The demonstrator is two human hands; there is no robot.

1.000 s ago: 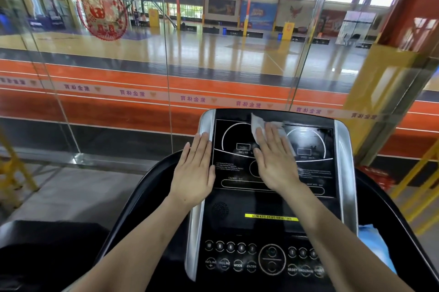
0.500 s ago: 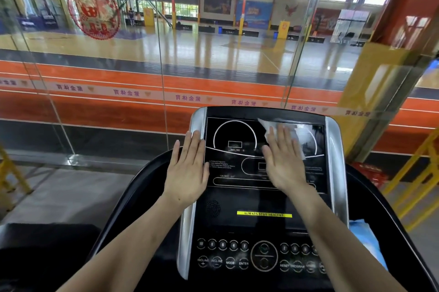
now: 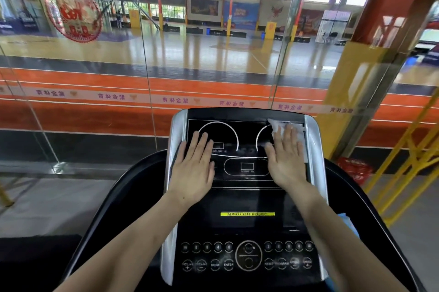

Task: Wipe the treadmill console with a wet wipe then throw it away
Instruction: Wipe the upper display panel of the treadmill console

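The black treadmill console [image 3: 247, 199] with silver side rails fills the lower middle of the head view. A white wet wipe [image 3: 282, 126] lies flat on the upper right of its display. My right hand [image 3: 286, 158] presses on the wipe with straight, spread fingers; most of the wipe is hidden under it. My left hand [image 3: 193, 165] rests flat on the left part of the display, fingers straight, holding nothing.
A glass wall [image 3: 142, 66] stands right behind the console, with a sports hall beyond. A blue packet [image 3: 349, 225] lies on the tray at the right of the console. A red crate [image 3: 354, 169] and yellow railings [image 3: 408, 149] stand at the right.
My right hand has slid the wipe from the display's top centre to its upper right corner. My left hand has moved from the left rail further onto the display.
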